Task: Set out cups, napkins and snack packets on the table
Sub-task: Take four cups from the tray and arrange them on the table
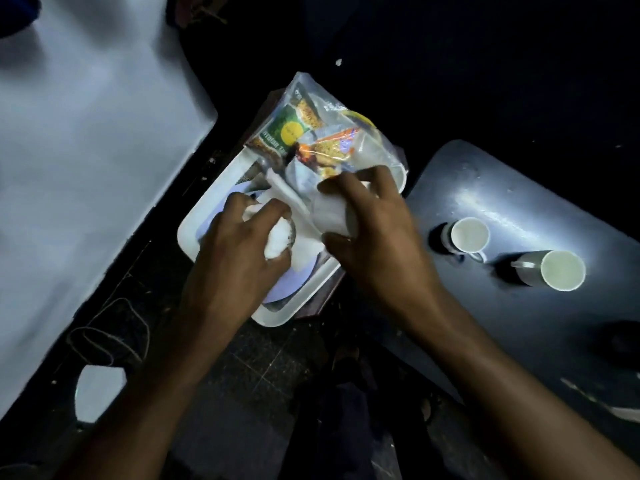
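while the clear snack bag (332, 133) lies on the white tray (194, 223) with two cups (470, 234) already on the dark counter (502, 188) to its right, both hands work at the bag mouth. left hand (242, 244) is closed on crumpled white napkins (277, 240); right hand (374, 233) clamps the bag's white contents. judgement: pin the bag down and draw the napkins out slowly to avoid tearing.

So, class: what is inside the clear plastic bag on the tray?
The clear plastic bag holds snack packets: a green one, an orange one. The hands and white paper cover its lower part, so anything more stays hidden.
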